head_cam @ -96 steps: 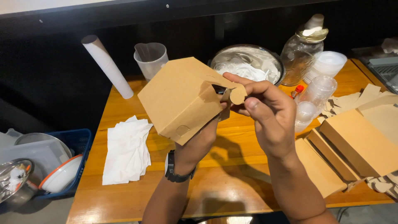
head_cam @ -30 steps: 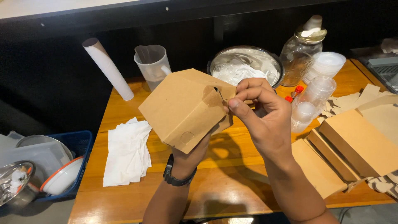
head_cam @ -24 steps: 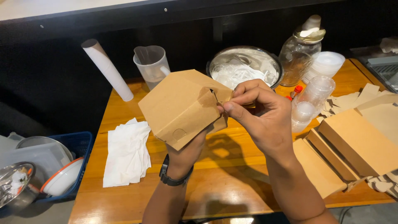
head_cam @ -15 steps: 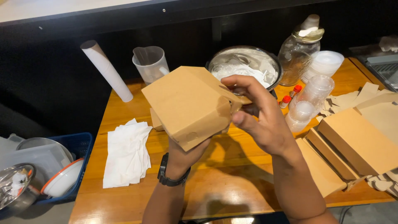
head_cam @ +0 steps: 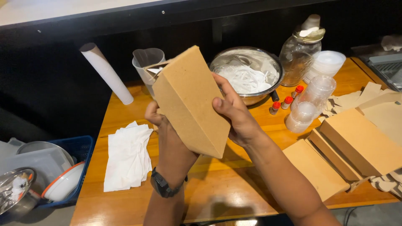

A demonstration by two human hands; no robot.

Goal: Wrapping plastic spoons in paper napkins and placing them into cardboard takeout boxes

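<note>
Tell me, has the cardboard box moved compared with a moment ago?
Yes. The box, held by both hands, has turned and risen; its top now covers part of the measuring cup behind it.

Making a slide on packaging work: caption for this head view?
Two hands, left hand and right hand, hold a brown cardboard box above a wooden table.

Matt brown cardboard box (head_cam: pixel 190 100); glossy wooden table (head_cam: pixel 234 184); shiny, probably steel bowl (head_cam: pixel 247 71).
</note>
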